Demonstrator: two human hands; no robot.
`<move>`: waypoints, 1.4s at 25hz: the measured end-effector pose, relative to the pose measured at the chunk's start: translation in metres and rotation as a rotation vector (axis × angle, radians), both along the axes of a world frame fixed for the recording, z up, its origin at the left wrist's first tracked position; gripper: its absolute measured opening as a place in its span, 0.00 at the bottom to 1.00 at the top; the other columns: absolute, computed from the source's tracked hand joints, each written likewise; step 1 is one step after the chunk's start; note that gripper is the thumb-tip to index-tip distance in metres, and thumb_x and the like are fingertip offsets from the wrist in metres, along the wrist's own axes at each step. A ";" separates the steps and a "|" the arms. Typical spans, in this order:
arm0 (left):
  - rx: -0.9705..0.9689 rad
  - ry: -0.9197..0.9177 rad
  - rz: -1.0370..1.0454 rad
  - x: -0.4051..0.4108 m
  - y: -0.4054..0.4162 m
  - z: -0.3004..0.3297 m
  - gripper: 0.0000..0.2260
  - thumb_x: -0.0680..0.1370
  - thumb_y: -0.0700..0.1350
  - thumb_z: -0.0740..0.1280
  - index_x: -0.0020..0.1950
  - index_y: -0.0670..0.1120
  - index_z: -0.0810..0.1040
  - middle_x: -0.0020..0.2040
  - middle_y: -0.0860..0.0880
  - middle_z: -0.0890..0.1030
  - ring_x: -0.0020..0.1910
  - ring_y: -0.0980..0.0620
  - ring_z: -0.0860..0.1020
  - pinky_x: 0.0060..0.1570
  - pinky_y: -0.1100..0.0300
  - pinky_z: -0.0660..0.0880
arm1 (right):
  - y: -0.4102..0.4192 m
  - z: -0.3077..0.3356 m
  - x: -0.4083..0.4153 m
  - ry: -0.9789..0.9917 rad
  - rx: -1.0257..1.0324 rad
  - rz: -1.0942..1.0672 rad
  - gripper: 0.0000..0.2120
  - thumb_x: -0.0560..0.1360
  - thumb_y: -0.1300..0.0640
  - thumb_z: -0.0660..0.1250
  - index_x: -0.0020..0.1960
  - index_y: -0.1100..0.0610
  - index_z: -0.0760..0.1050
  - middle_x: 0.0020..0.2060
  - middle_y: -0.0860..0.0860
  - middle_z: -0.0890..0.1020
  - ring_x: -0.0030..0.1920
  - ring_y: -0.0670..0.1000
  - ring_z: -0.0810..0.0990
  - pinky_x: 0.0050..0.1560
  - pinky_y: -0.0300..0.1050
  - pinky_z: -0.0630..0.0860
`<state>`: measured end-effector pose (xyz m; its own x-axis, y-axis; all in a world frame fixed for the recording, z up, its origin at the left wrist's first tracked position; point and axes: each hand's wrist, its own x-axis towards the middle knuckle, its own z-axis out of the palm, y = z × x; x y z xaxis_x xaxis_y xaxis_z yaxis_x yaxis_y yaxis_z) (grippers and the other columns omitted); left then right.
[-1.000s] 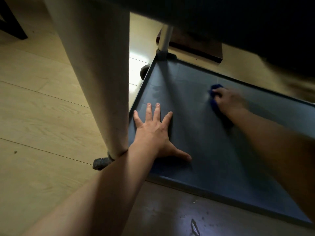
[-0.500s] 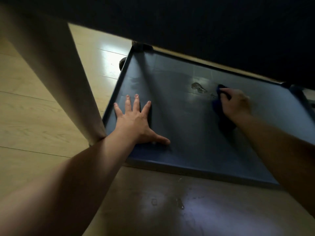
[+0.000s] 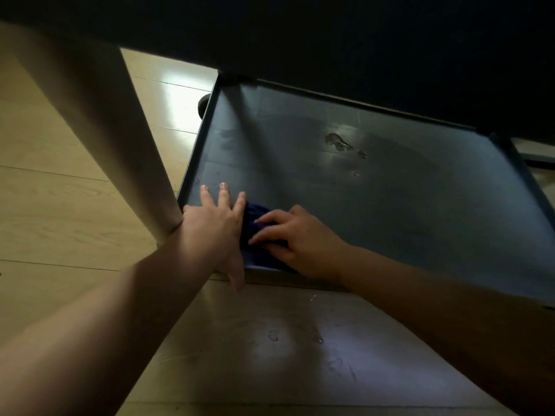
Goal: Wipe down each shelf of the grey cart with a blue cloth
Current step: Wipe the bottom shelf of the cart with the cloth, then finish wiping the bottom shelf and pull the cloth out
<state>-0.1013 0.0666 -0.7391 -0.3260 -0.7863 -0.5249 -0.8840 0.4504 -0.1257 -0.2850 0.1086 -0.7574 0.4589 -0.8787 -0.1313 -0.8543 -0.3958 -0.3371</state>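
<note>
The grey cart's bottom shelf (image 3: 405,205) lies low over the floor, dark and smeared, with a scuffed patch near its middle. The blue cloth (image 3: 255,226) is bunched at the shelf's near left corner. My right hand (image 3: 300,238) presses down on the cloth, fingers curled over it. My left hand (image 3: 219,226) lies flat beside the cloth at the same corner, fingers spread, thumb hanging over the front rim. The cloth's far side is hidden under my right hand.
The cart's pale upright post (image 3: 99,130) stands at the left, close to my left wrist. The dark underside of the shelf above (image 3: 330,40) fills the top of the view. A caster wheel (image 3: 204,105) shows at the far left corner. Wooden floor (image 3: 60,220) lies all around.
My right hand has dragged the cloth from the shelf's middle to the near left corner, up against my left hand. My left hand has slid back toward the front rim.
</note>
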 end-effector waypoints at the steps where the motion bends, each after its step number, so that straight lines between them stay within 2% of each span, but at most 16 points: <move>1: 0.008 0.011 0.008 0.000 -0.001 0.001 0.76 0.54 0.72 0.82 0.82 0.52 0.32 0.84 0.39 0.38 0.82 0.29 0.44 0.72 0.34 0.68 | 0.005 0.003 -0.012 0.041 0.017 0.046 0.15 0.78 0.44 0.58 0.62 0.37 0.77 0.68 0.42 0.75 0.52 0.54 0.73 0.54 0.56 0.74; 4: 0.036 0.014 0.008 -0.003 -0.003 0.004 0.75 0.53 0.71 0.82 0.82 0.57 0.31 0.84 0.40 0.36 0.82 0.29 0.42 0.71 0.34 0.68 | 0.028 0.015 -0.069 0.159 0.061 0.055 0.15 0.78 0.45 0.57 0.61 0.36 0.76 0.69 0.40 0.73 0.52 0.50 0.71 0.52 0.51 0.74; 6: 0.037 0.015 0.011 -0.003 -0.003 0.005 0.75 0.53 0.71 0.82 0.82 0.57 0.32 0.84 0.40 0.36 0.82 0.29 0.42 0.71 0.33 0.68 | 0.050 0.017 -0.132 0.223 0.069 -0.018 0.14 0.77 0.47 0.60 0.59 0.36 0.76 0.67 0.40 0.75 0.52 0.51 0.74 0.52 0.52 0.75; 7: 0.038 0.014 0.012 -0.002 -0.003 0.005 0.75 0.53 0.72 0.82 0.82 0.57 0.32 0.84 0.40 0.36 0.82 0.29 0.43 0.71 0.33 0.67 | 0.062 0.019 -0.169 0.256 0.071 -0.103 0.14 0.76 0.50 0.64 0.58 0.35 0.76 0.66 0.42 0.77 0.51 0.54 0.76 0.51 0.55 0.76; 9: 0.033 0.009 0.012 -0.004 -0.003 0.005 0.75 0.52 0.72 0.82 0.82 0.56 0.32 0.84 0.40 0.36 0.82 0.29 0.43 0.72 0.33 0.67 | 0.084 0.021 -0.233 0.303 0.053 -0.351 0.21 0.73 0.58 0.72 0.51 0.31 0.75 0.63 0.49 0.80 0.48 0.61 0.80 0.52 0.59 0.77; 11: 0.039 0.008 0.015 -0.005 -0.002 0.005 0.75 0.52 0.73 0.81 0.82 0.56 0.32 0.84 0.40 0.36 0.81 0.29 0.42 0.72 0.33 0.67 | 0.096 0.026 -0.261 0.320 0.078 -0.554 0.24 0.73 0.61 0.72 0.50 0.31 0.74 0.62 0.52 0.80 0.50 0.63 0.80 0.56 0.59 0.75; 14: 0.044 0.055 0.039 -0.006 0.000 0.006 0.75 0.51 0.79 0.76 0.82 0.56 0.33 0.84 0.41 0.37 0.82 0.29 0.42 0.73 0.32 0.65 | 0.083 0.024 -0.249 0.175 -0.016 -0.613 0.15 0.75 0.66 0.71 0.53 0.48 0.83 0.57 0.57 0.83 0.54 0.62 0.81 0.56 0.49 0.70; 16: 0.061 0.104 0.071 -0.005 -0.001 0.007 0.75 0.50 0.82 0.72 0.83 0.56 0.34 0.84 0.41 0.37 0.82 0.30 0.42 0.74 0.31 0.64 | 0.050 0.022 -0.215 0.010 -0.158 -0.637 0.13 0.75 0.66 0.70 0.56 0.53 0.83 0.55 0.59 0.83 0.54 0.61 0.81 0.56 0.47 0.70; 20: 0.054 0.114 0.080 -0.005 -0.001 0.008 0.75 0.48 0.84 0.70 0.83 0.56 0.35 0.85 0.42 0.38 0.82 0.31 0.42 0.74 0.32 0.64 | -0.037 0.019 -0.107 -0.148 -0.327 -0.410 0.11 0.76 0.55 0.67 0.57 0.51 0.82 0.53 0.54 0.84 0.52 0.57 0.82 0.56 0.57 0.76; 22: 0.033 0.100 0.068 -0.005 0.000 0.008 0.75 0.48 0.85 0.69 0.83 0.56 0.35 0.85 0.42 0.38 0.82 0.31 0.43 0.73 0.33 0.66 | -0.056 0.014 -0.047 -0.124 -0.310 -0.348 0.13 0.77 0.48 0.62 0.58 0.45 0.81 0.57 0.50 0.82 0.53 0.58 0.80 0.55 0.58 0.76; 24: 0.013 0.084 0.066 -0.004 0.001 0.007 0.74 0.48 0.86 0.67 0.83 0.56 0.35 0.85 0.42 0.38 0.82 0.30 0.43 0.73 0.32 0.66 | -0.053 0.004 -0.008 0.015 -0.227 -0.316 0.14 0.78 0.45 0.59 0.61 0.41 0.77 0.63 0.47 0.78 0.56 0.58 0.76 0.55 0.58 0.75; 26: 0.011 0.083 0.081 -0.004 0.001 0.006 0.74 0.48 0.85 0.68 0.83 0.57 0.35 0.85 0.42 0.38 0.82 0.29 0.42 0.72 0.32 0.67 | -0.043 -0.005 -0.007 0.157 -0.176 -0.319 0.15 0.80 0.44 0.57 0.64 0.40 0.74 0.67 0.46 0.74 0.57 0.58 0.73 0.54 0.57 0.73; 28: 0.016 0.090 0.088 -0.003 0.001 0.004 0.74 0.48 0.85 0.68 0.83 0.58 0.35 0.85 0.42 0.38 0.81 0.29 0.43 0.71 0.31 0.68 | -0.035 -0.003 -0.029 0.170 -0.136 -0.387 0.14 0.80 0.44 0.57 0.64 0.39 0.73 0.68 0.46 0.73 0.56 0.58 0.74 0.54 0.56 0.74; 32: 0.005 0.094 0.089 -0.004 0.001 0.004 0.74 0.47 0.86 0.67 0.83 0.57 0.36 0.85 0.42 0.38 0.81 0.28 0.44 0.72 0.31 0.68 | -0.012 0.006 -0.086 0.243 -0.013 -0.666 0.14 0.79 0.42 0.59 0.64 0.37 0.71 0.69 0.50 0.70 0.61 0.60 0.72 0.59 0.62 0.72; 34: 0.022 0.076 0.098 -0.006 -0.001 0.006 0.75 0.47 0.86 0.68 0.83 0.57 0.35 0.85 0.41 0.38 0.81 0.27 0.43 0.72 0.31 0.66 | -0.003 0.008 -0.103 0.187 0.052 -0.829 0.18 0.76 0.42 0.64 0.65 0.38 0.68 0.71 0.54 0.67 0.66 0.63 0.70 0.62 0.68 0.68; 35: 0.036 0.063 0.100 -0.007 -0.002 0.008 0.75 0.47 0.85 0.68 0.83 0.56 0.35 0.85 0.41 0.39 0.81 0.27 0.43 0.73 0.31 0.65 | -0.003 0.009 -0.108 0.102 0.072 -0.887 0.23 0.75 0.43 0.68 0.67 0.39 0.65 0.70 0.56 0.67 0.67 0.64 0.71 0.63 0.68 0.69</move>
<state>-0.1080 0.0647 -0.7314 -0.2797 -0.7977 -0.5343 -0.9304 0.3625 -0.0542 -0.3929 0.1059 -0.7485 -0.4024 -0.8926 -0.2033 -0.8629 0.4440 -0.2413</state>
